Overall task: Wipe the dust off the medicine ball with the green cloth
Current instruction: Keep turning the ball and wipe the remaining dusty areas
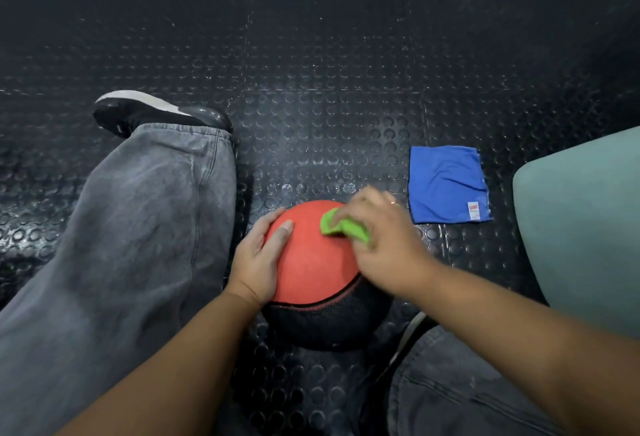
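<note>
A red and black medicine ball (311, 269) sits on the black studded floor between my legs. My left hand (259, 255) rests flat against the ball's left side, fingers straight, thumb on the red surface. My right hand (384, 245) grips a bunched green cloth (341, 227) and presses it onto the upper right of the red half. Most of the cloth is hidden under that hand. The hand looks slightly blurred.
A folded blue cloth (448, 184) lies on the floor to the right of the ball. A teal cushioned seat (585, 227) stands at the right edge. My left leg in grey jeans (131, 227) and black shoe (156, 111) stretch out left.
</note>
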### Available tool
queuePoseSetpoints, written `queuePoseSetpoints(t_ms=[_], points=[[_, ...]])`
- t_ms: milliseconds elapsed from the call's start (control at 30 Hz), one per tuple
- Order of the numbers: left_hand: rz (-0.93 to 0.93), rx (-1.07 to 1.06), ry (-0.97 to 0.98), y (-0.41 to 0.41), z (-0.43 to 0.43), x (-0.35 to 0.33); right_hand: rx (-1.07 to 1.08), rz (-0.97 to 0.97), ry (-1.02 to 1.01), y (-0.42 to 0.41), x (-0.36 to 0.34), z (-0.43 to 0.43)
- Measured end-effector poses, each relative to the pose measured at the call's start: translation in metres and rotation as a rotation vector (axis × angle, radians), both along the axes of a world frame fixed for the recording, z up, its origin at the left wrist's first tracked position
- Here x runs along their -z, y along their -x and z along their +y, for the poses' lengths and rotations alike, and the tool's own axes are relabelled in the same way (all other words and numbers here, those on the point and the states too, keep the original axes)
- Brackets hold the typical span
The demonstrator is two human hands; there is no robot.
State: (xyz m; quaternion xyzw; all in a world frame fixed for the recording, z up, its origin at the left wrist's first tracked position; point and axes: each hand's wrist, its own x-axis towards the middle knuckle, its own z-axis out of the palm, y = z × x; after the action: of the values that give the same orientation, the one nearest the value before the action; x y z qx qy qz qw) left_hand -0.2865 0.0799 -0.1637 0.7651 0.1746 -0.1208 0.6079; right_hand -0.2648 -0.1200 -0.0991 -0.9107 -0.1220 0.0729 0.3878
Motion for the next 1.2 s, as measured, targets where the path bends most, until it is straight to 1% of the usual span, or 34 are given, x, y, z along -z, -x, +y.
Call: queuePoseSetpoints(t_ms=[67, 100, 133, 167, 233, 300, 367, 400, 433, 467, 500, 533, 600, 667, 700, 733, 767, 800, 867, 933, 967, 1000, 1067, 1133, 1167, 1200], points=[[-0.018, 0.015, -0.017, 0.001, -0.002, -0.001, -0.292, -0.128, 0.079, 0.02, -0.012, 0.0], [-0.03, 0.025, -0.028, 0.002, -0.002, -0.001, -0.36, -0.165, 0.111, 0.021, -0.013, -0.002], [-0.031, 0.031, -0.032, 0.003, -0.003, -0.001, -0.347, -0.166, 0.115, 0.015, -0.008, -0.007], [-0.026, 0.033, -0.031, 0.004, -0.004, -0.002, -0.257, -0.13, 0.101, 0.007, -0.001, -0.01], [-0.01, 0.031, -0.019, 0.004, -0.003, -0.003, 0.043, -0.008, 0.075, -0.011, 0.032, -0.021], [0.01, 0.035, 0.006, 0.002, -0.001, -0.007, 0.264, 0.258, 0.039, -0.018, 0.067, -0.045], [0.03, 0.017, 0.03, 0.002, 0.001, -0.01, 0.439, 0.534, 0.001, -0.005, 0.083, -0.066], [0.037, -0.005, 0.024, 0.001, 0.002, -0.011, 0.559, 0.584, -0.04, 0.001, 0.082, -0.072], [0.032, -0.033, 0.003, -0.001, 0.002, -0.013, 0.694, 0.56, -0.078, 0.002, 0.08, -0.077], [0.02, -0.059, -0.04, -0.003, 0.002, -0.017, 0.803, 0.482, -0.135, -0.001, 0.073, -0.078], [0.001, -0.071, -0.097, -0.008, 0.0, -0.021, 0.825, 0.376, -0.196, -0.009, 0.061, -0.074], [-0.014, -0.064, -0.145, -0.014, -0.003, -0.025, 0.756, 0.281, -0.234, -0.018, 0.045, -0.064], [0.0, -0.014, -0.174, -0.024, -0.011, -0.029, 0.448, 0.115, -0.243, -0.029, 0.013, -0.037], [-0.016, 0.091, -0.237, -0.023, -0.02, -0.029, 0.132, 0.008, -0.143, -0.02, -0.003, -0.009], [-0.042, 0.115, -0.285, -0.019, -0.023, -0.027, 0.042, -0.051, -0.073, -0.013, -0.002, 0.0], [-0.073, 0.096, -0.312, -0.016, -0.025, -0.024, 0.019, -0.095, -0.026, -0.009, 0.003, 0.004], [-0.097, 0.065, -0.319, -0.013, -0.026, -0.021, 0.055, -0.114, -0.012, -0.009, 0.012, 0.002], [-0.111, 0.042, -0.322, -0.011, -0.026, -0.019, 0.128, -0.087, -0.031, -0.012, 0.021, -0.003], [-0.124, 0.033, -0.321, -0.009, -0.024, -0.018, 0.327, 0.08, -0.076, -0.019, 0.044, -0.019], [-0.106, 0.003, -0.272, -0.009, -0.019, -0.018, 0.517, 0.297, -0.059, -0.011, 0.074, -0.035], [-0.078, -0.014, -0.241, -0.012, -0.014, -0.018, 0.591, 0.432, -0.084, -0.001, 0.09, -0.04], [-0.035, -0.025, -0.201, -0.016, -0.01, -0.018, 0.662, 0.596, -0.172, 0.013, 0.107, -0.04], [0.127, -0.088, -0.032, -0.026, 0.003, -0.016, 0.796, 0.937, -0.546, 0.034, 0.129, -0.029], [0.331, -0.176, 0.17, -0.032, 0.017, -0.009, 0.894, 1.087, -0.801, 0.036, 0.128, -0.017], [0.386, -0.201, 0.213, -0.031, 0.022, -0.005, 0.899, 1.105, -0.866, 0.032, 0.124, -0.014], [0.406, -0.211, 0.209, -0.028, 0.027, 0.001, 0.887, 1.095, -0.915, 0.026, 0.12, -0.012]])
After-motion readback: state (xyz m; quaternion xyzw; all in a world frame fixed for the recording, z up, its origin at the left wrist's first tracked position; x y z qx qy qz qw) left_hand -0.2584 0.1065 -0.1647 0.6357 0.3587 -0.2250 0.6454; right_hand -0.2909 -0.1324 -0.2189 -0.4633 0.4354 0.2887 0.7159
